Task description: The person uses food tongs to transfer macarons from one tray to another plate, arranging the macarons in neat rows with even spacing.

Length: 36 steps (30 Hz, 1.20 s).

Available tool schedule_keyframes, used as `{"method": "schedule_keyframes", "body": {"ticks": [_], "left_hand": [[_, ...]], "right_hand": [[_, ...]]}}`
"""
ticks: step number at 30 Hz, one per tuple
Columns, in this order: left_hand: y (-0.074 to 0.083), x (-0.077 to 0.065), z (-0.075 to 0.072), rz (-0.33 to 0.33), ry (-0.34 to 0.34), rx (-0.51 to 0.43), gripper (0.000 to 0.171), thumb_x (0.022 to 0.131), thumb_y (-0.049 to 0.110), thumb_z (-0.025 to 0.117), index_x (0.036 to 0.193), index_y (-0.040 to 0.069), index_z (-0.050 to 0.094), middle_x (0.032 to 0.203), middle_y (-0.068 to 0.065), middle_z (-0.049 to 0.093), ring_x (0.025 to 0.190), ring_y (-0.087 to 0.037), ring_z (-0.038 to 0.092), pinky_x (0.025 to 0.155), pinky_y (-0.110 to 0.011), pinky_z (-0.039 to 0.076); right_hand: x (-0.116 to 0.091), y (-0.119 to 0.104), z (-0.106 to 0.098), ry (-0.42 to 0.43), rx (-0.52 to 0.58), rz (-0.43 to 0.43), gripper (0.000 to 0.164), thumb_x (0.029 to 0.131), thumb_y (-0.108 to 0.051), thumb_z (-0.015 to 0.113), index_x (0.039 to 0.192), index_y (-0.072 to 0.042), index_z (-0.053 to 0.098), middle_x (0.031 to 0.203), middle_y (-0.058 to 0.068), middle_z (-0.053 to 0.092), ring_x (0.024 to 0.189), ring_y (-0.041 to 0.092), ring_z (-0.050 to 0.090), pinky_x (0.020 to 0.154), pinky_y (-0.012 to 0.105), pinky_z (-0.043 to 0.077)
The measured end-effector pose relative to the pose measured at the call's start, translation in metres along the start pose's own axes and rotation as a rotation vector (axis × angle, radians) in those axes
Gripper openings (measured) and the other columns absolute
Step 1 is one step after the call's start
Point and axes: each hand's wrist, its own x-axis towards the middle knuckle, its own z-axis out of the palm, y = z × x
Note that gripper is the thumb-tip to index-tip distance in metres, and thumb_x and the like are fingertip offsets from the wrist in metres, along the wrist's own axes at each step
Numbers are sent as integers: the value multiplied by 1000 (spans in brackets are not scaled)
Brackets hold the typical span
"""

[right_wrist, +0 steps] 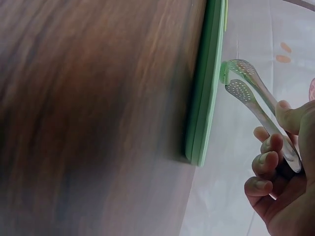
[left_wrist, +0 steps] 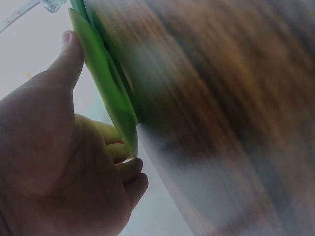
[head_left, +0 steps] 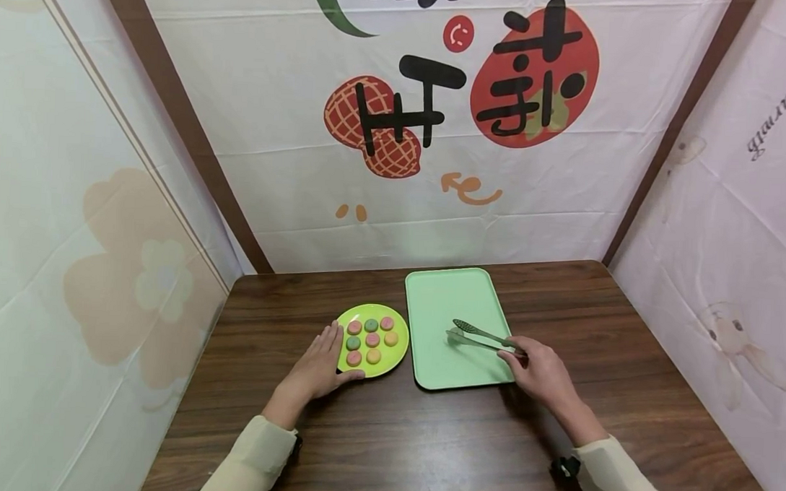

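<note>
My left hand (head_left: 319, 361) lies along the near-left rim of a lime-green plate (head_left: 395, 357). Its fingers are straight against the edge and the thumb reaches along the front; the left wrist view shows the thumb (left_wrist: 68, 59) touching the plate's side. Small round macarons in pink, green and yellow sit in rows on the plate, among them a pink macaron (head_left: 373, 339). Over the mint-green tray (head_left: 453, 294), my right hand (head_left: 544, 370) holds metal tongs (right_wrist: 263, 110) with perforated tips. A small green piece (right_wrist: 224, 73) shows at those tips, beside the tray's surface.
The plate stands left of the tray on a dark wooden table (head_left: 393, 440). A white printed cloth (head_left: 290, 198) hangs behind the table's back edge, with more cloth on both sides. Each wrist wears a dark band.
</note>
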Motion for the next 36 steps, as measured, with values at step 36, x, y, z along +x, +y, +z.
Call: {"method": "schedule_keyframes", "body": {"ticks": [36], "left_hand": [[1, 0, -1, -9, -13, 8, 112, 100, 65, 65, 168, -9, 14, 177, -29, 7, 164, -44, 10, 134, -55, 15]], "right_hand": [[27, -34, 24, -27, 63, -170, 25, 96, -19, 84, 114, -2, 79, 91, -1, 74, 73, 6, 65, 65, 33, 59]]}}
